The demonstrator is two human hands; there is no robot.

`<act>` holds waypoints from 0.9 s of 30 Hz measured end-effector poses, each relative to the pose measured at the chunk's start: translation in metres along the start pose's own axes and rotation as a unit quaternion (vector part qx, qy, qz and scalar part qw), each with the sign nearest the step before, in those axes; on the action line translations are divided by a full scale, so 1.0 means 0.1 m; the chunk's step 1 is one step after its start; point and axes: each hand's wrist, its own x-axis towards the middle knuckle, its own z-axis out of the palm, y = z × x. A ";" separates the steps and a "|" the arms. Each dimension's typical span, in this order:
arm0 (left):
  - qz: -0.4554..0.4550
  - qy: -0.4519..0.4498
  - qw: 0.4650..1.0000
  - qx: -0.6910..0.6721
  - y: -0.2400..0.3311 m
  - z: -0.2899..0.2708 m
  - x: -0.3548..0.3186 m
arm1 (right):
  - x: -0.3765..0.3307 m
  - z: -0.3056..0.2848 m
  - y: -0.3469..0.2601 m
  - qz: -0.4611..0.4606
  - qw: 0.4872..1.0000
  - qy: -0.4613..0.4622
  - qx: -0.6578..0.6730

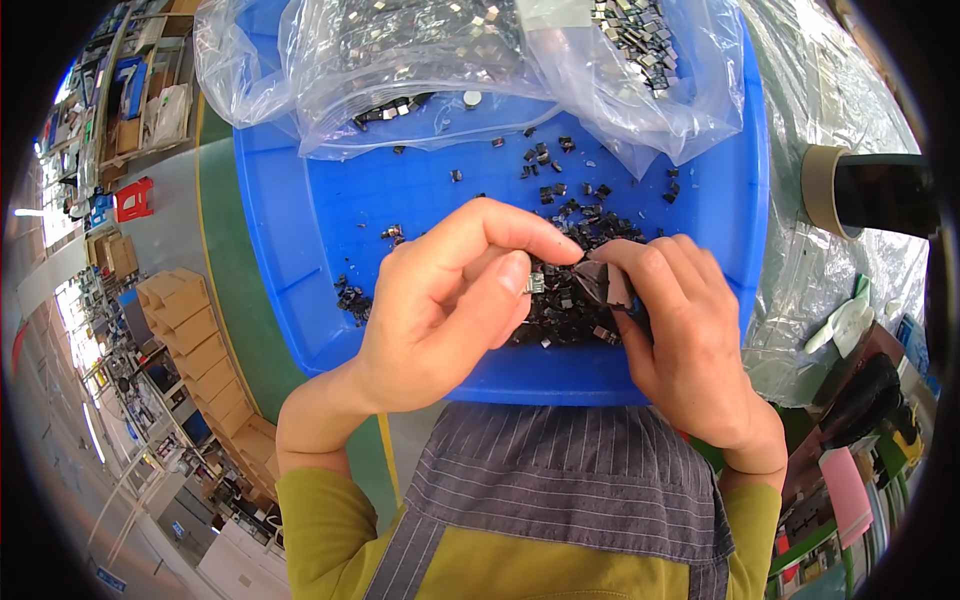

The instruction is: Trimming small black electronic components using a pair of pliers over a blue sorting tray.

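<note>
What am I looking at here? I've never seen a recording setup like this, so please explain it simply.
There is no machine: a person is working bare-handed. This one picture comes from a fisheye camera on their head, looking down, so straight edges bend.

The left hand and right hand are over a blue plastic bin. On its floor lie many small black parts; clear plastic bags of more small pieces lie across its far end.

The right hand holds a dark hand tool, possibly pliers. A green-and-silver piece shows by the left hand; whether it is gripped is unclear.
</note>
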 end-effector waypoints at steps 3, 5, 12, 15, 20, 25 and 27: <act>0.013 0.008 1.000 0.010 0.01 0.00 0.01 | 0.01 -0.03 0.00 -0.019 0.999 -0.009 -0.049; 0.010 0.006 0.999 0.037 0.02 -0.01 0.01 | 0.02 -0.02 0.02 -0.040 0.995 -0.011 -0.089; 0.023 -0.005 0.998 0.059 0.06 -0.03 -0.04 | 0.07 -0.09 -0.01 -0.127 0.974 0.042 -0.180; 0.032 -0.011 0.996 0.078 0.06 -0.04 -0.06 | 0.06 -0.16 -0.06 -0.132 0.971 0.025 -0.196; 0.062 -0.028 0.993 0.096 0.05 -0.03 -0.07 | 0.02 -0.21 -0.10 -0.143 0.965 0.011 -0.221; 0.071 -0.034 0.990 0.118 0.06 -0.02 -0.09 | 0.00 -0.20 -0.12 -0.157 0.953 0.026 -0.259; 0.079 -0.034 0.989 0.117 0.06 -0.01 -0.09 | -0.01 -0.22 -0.15 -0.149 0.951 0.023 -0.268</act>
